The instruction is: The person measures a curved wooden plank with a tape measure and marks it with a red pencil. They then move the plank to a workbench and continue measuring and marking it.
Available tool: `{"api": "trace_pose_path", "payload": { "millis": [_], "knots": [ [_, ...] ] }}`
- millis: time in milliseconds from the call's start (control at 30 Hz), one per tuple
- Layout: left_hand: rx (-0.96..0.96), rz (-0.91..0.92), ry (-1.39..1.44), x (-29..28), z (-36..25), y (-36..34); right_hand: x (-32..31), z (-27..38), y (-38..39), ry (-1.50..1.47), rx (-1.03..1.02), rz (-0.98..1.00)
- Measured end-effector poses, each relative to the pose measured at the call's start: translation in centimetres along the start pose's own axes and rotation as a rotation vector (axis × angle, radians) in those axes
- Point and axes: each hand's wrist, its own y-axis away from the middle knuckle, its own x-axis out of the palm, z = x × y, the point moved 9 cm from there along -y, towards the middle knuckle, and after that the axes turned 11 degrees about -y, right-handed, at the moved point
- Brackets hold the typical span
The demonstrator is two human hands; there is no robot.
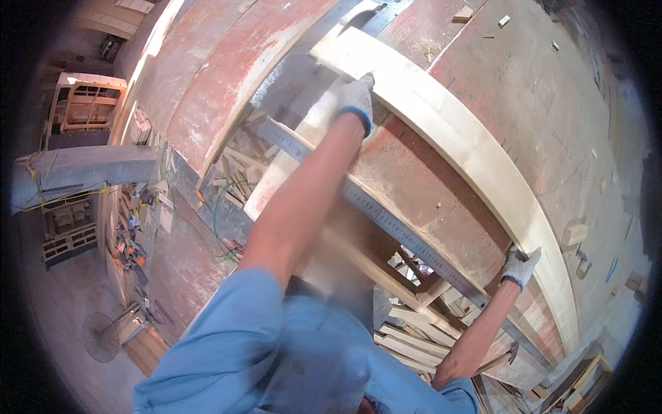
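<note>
A long pale wooden plank [452, 127] lies across the worktable, its edges bowed by the lens. My left hand [356, 96], in a grey glove with a blue cuff, grips the near edge close to the plank's left end. Farther right, my right hand [521, 265], gloved the same way, holds that same edge, fingers over the top face. Underneath my left forearm runs a steel ruler strip [396, 231] along the table's near edge. A grey metal plate [289, 86] is set into the table beside my left hand.
The reddish worn tabletop [524, 90] carries small wood scraps and a C-shaped clamp [583, 263] at the right. Offcuts [414, 338] lie piled below the near edge. At left stand a concrete-grey beam [89, 169], a round fan [101, 337] and wooden frames [89, 103].
</note>
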Motion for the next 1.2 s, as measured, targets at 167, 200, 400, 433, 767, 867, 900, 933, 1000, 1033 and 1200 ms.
{"api": "trace_pose_path", "payload": {
  "millis": [167, 200, 400, 433, 767, 867, 900, 933, 1000, 1033, 1200],
  "knots": [
    [-0.021, 0.009, -0.011, -2.3, 0.9, 0.9, -2.1, 0.0, 1.3, 0.073, -0.032, -0.042],
    [-0.025, 0.02, 0.011, -2.0, 0.9, 1.1, -3.9, 0.9, 0.3, 0.167, -0.098, -0.032],
    [0.069, 0.019, 0.065, -3.0, 1.0, 0.7, -1.3, 0.5, 3.4, 0.247, -0.102, -0.034],
    [0.044, 0.014, 0.056, -2.8, 0.8, 1.2, -0.9, 0.5, 4.0, 0.215, -0.084, -0.051],
    [-0.225, -0.058, -0.083, -3.0, -0.7, 5.5, -1.1, 0.0, 5.5, 0.075, 0.019, -0.139],
    [-0.242, -0.031, -0.124, -4.5, 2.3, 3.1, -0.3, 0.0, 6.1, 0.079, -0.011, -0.116],
    [-0.23, -0.083, -0.015, -3.4, 1.0, 4.2, 0.0, 0.0, 6.5, 0.082, -0.028, -0.118],
    [-0.247, -0.09, -0.047, -3.8, 1.4, 4.0, 0.6, 0.3, 7.3, 0.098, -0.037, -0.114],
    [-0.287, -0.094, -0.109, -4.5, 2.2, 3.2, 0.7, 0.4, 7.6, 0.143, -0.027, -0.147],
    [-0.302, -0.087, -0.143, -4.6, 2.6, 3.0, 0.1, 0.5, 6.8, 0.131, -0.034, -0.149],
    [-0.268, -0.113, -0.116, -4.2, 2.1, 2.9, 1.9, 0.2, 7.7, 0.11, -0.053, -0.103]
  ]
}}
